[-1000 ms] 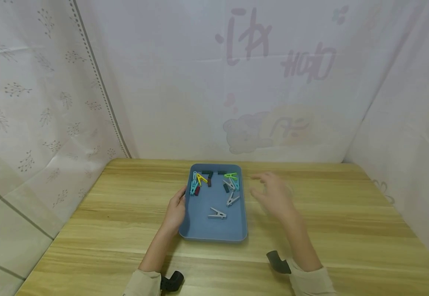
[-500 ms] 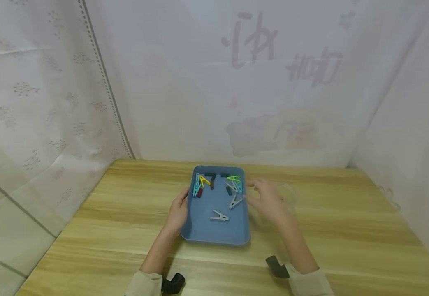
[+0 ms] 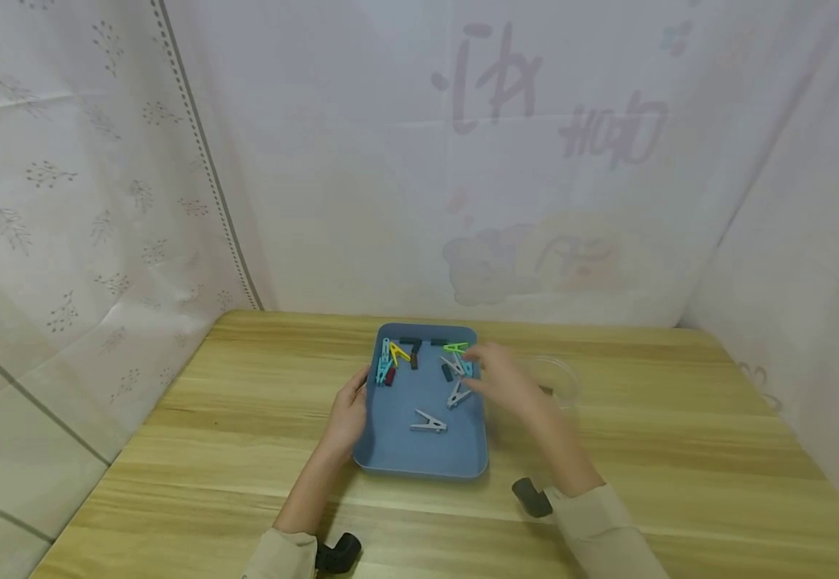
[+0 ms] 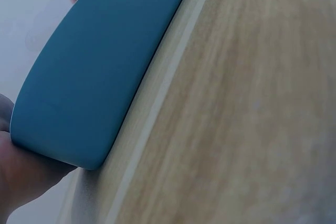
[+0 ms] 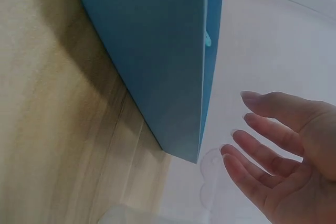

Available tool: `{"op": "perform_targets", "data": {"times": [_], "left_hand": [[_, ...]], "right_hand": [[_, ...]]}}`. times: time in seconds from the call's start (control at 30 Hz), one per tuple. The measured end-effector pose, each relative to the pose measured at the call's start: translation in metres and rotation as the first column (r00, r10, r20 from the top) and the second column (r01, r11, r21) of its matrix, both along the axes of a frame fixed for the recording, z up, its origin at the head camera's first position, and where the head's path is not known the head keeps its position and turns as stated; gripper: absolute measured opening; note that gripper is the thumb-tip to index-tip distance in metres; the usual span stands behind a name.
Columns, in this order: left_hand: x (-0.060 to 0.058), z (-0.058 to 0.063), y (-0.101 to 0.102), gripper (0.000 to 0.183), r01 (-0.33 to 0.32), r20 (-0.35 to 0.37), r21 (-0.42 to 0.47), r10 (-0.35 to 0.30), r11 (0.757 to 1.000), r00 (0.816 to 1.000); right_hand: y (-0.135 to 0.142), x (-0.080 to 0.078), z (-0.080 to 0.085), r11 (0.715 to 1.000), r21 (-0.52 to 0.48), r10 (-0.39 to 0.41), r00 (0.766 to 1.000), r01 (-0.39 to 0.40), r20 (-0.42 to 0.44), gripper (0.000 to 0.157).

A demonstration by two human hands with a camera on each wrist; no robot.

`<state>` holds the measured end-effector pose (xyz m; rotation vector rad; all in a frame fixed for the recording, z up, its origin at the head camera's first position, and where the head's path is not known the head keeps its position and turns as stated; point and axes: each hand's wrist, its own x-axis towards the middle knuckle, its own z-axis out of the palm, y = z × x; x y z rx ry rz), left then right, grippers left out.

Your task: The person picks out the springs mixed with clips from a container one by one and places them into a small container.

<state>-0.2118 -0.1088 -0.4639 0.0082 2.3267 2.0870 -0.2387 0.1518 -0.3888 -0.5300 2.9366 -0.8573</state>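
A blue-grey rectangular tray (image 3: 419, 462) lies on the wooden table, with plastic clothes pegs and small dark pieces inside. My left hand (image 3: 347, 414) grips the tray's left side. In the left wrist view, part of that hand (image 4: 26, 174) shows at the tray's corner. Reaching over the right rim, my right hand (image 3: 502, 378) has its fingers spread above the pegs; the right wrist view shows nothing between its fingers. Close to its fingertips are a green peg (image 3: 455, 347), a light-blue peg (image 3: 466, 367) and a grey peg (image 3: 457, 394). Another grey peg (image 3: 429, 422) lies nearer the front.
At the tray's back left sit a yellow peg (image 3: 399, 354), blue pegs (image 3: 384, 370) and a dark red piece (image 3: 390, 376). Right of the tray, partly behind my right forearm, is a clear round container (image 3: 564, 378) with a brown piece (image 3: 546, 391) by it.
My right hand has moved left from beside the tray, crossing its right rim to hover above the pegs. The left hand keeps its hold on the tray.
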Motion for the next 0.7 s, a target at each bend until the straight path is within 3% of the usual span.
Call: {"op": "perform_targets", "data": {"times": [0.47,0.7], "left_hand": [[0.001,0.003,0.000,0.049,0.000,0.014,-0.001,0.000,1.000,1.000],[0.000,0.003,0.000,0.049,-0.001,0.013,-0.002,0.001,1.000,1.000]], "right_hand": [[-0.013,-0.017,0.008,0.996,0.043,0.073,0.995,-0.076,0.065,0.037],[-0.019,-0.025,0.011,0.993,0.062,0.101,0.994,-0.104,0.051,0.034]]}}
